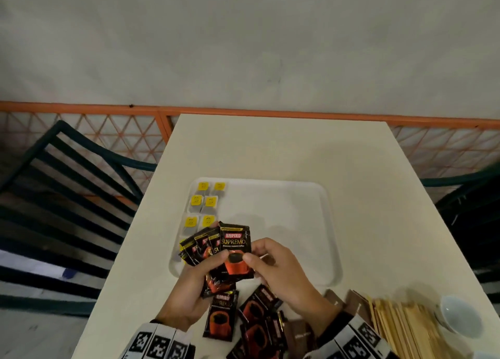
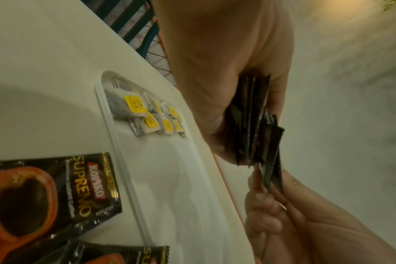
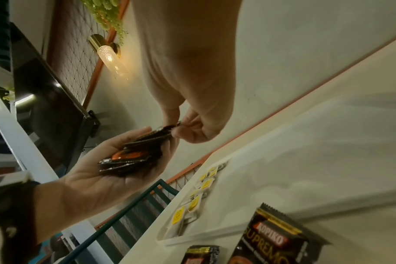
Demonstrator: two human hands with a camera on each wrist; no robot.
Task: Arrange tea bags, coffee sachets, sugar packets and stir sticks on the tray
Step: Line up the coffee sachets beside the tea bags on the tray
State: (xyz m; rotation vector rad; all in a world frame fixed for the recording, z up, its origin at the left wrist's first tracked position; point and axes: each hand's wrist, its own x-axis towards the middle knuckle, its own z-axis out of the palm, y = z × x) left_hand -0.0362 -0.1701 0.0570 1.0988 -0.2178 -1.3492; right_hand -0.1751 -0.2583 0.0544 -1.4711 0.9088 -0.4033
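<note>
My left hand (image 1: 205,266) grips a fanned stack of black Kopiko coffee sachets (image 1: 213,247) just above the near left corner of the white tray (image 1: 284,223). My right hand (image 1: 257,256) pinches the top sachet (image 1: 234,243) of that fan between thumb and fingers. Several yellow-tagged tea bags (image 1: 203,204) lie in two columns along the tray's left side. In the left wrist view the sachet stack (image 2: 251,125) shows edge-on in my palm. The right wrist view shows the stack (image 3: 133,153) lying across my left hand (image 3: 97,175).
Loose coffee sachets (image 1: 220,315) lie on the white table in front of the tray. Brown sugar packets (image 1: 354,302) and a pile of wooden stir sticks (image 1: 400,323) sit at the near right, beside a white cup (image 1: 457,315). A dark chair (image 1: 67,196) flanks the table's left.
</note>
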